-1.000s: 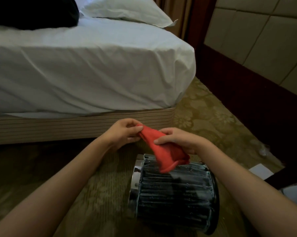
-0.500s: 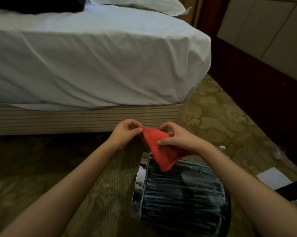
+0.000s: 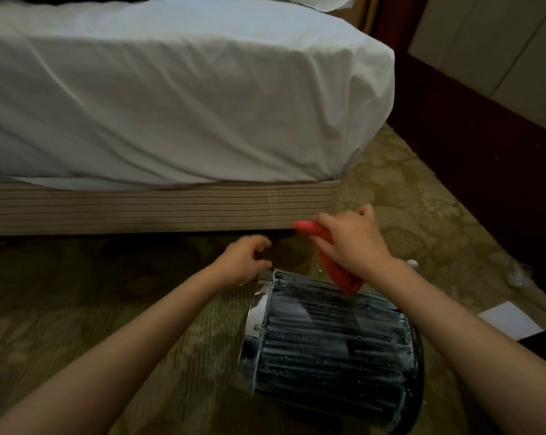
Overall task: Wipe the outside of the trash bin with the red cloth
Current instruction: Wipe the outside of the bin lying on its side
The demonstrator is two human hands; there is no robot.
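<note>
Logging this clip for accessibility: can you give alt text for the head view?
The right hand grips a red cloth over a dark ribbed trash bin lying on its side on patterned carpet. The left hand, curled and empty, hovers by the bin's rim; a white-sheeted bed stands behind.

Tally by kind: all singles, apart from one pair.
There is one trash bin (image 3: 334,350), one red cloth (image 3: 339,273) and two bare hands, a left hand (image 3: 245,262) and a right hand (image 3: 353,243). One bed (image 3: 171,89) stands behind them, on one striped base (image 3: 139,208). On the carpet (image 3: 77,293) lie one white sheet of paper (image 3: 508,320) and one small white object (image 3: 412,263), too small to identify.
</note>
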